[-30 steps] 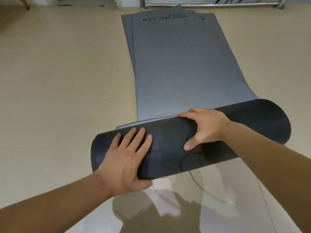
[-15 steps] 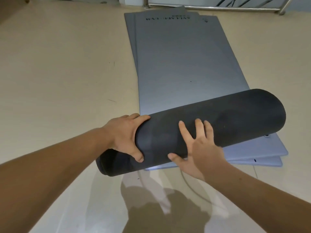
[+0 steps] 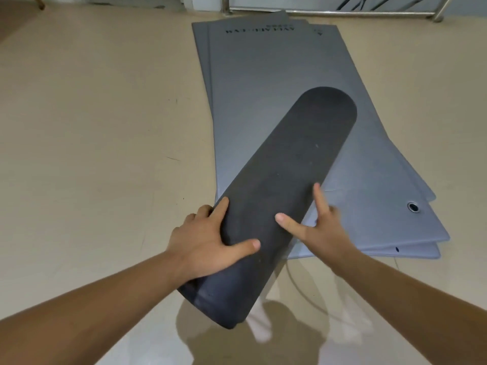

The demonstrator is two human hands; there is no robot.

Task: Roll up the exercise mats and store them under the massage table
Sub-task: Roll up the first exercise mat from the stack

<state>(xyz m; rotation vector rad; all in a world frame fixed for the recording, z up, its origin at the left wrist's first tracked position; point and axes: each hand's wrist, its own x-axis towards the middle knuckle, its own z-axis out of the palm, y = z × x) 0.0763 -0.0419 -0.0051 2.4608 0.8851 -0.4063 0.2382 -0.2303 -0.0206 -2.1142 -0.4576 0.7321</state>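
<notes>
A rolled black mat (image 3: pixel 279 196) is lifted off the floor and points away from me, its far end over the grey mats. My left hand (image 3: pixel 210 241) grips its near left side, thumb across the top. On the right side my right hand (image 3: pixel 316 227) presses against the roll with thumb and fingers spread around it. Under it lie flat grey mats (image 3: pixel 268 83), stacked and slightly fanned, with black lettering at their far end and a metal eyelet (image 3: pixel 413 207) near the right corner.
The beige floor (image 3: pixel 92 127) spreads to the left and right of the mats. A metal rail (image 3: pixel 329 13) runs along the far wall. A wooden furniture leg (image 3: pixel 39 2) shows at the top left. A thin cable (image 3: pixel 303 293) curves on the floor near me.
The rolled mat was lying crosswise on the grey mats. It has been picked up and swung so it points away from me, with both hands shifted to its near end.
</notes>
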